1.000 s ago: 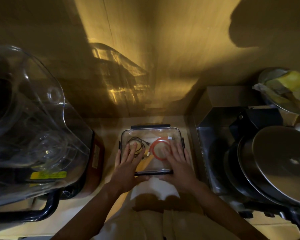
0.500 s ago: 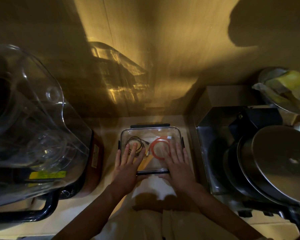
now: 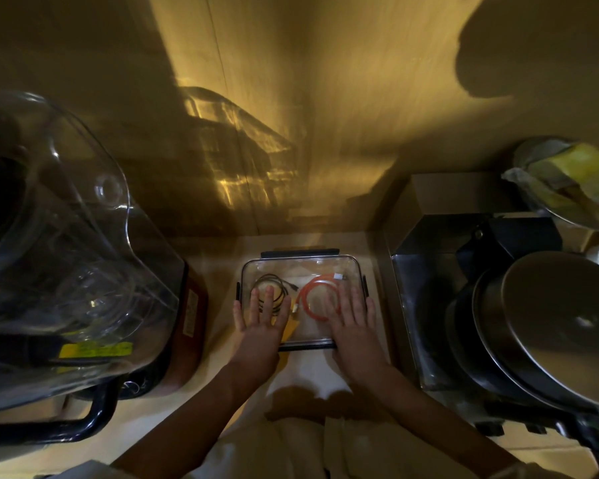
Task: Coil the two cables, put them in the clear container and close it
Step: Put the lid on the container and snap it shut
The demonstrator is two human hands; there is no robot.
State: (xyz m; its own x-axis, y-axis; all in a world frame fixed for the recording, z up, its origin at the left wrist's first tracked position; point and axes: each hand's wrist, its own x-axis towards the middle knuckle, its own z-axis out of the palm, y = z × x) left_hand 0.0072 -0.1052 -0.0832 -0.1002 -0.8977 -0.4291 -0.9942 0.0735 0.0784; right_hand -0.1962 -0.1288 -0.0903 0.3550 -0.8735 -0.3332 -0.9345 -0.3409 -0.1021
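Observation:
The clear container (image 3: 301,262) sits on the counter in front of me, its clear lid on top with dark clips at the far, near and side edges. Inside, a coiled black cable (image 3: 269,285) lies on the left and a coiled orange cable (image 3: 314,288) on the right. My left hand (image 3: 261,324) rests flat on the lid's left near part, fingers spread. My right hand (image 3: 351,324) lies flat on the right near part, fingers spread over the orange coil.
A large clear blender jug (image 3: 59,243) on a dark base stands close on the left. On the right a metal tray (image 3: 426,292) holds stacked dark pans (image 3: 550,326). A wooden wall rises behind. A white cloth (image 3: 308,371) lies under the container's near edge.
Both hands stay flat on the lid, having shifted slightly apart and forward; the near clip now shows between them. The container has not moved.

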